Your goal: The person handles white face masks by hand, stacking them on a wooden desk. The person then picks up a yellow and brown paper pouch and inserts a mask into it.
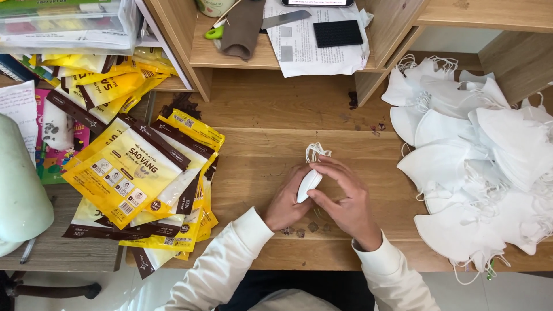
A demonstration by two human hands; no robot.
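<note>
Head view: both hands, left hand [286,203] and right hand [344,201], fingers pinching one folded white mask [309,183] over the wooden tabletop [259,150]. Mask pile [472,173] right; yellow pouches [135,173] left.

At the left of my frame lay a fanned stack of yellow-and-brown pouches [135,178], more of them heaped at upper left under a clear plastic box [69,23]. On the right sprawled a big pile of white masks [472,167]. Up top, the wooden shelf [253,57] carried a printed paper sheet [311,49], a black pad [337,33] and a brown sock [241,29].
</note>
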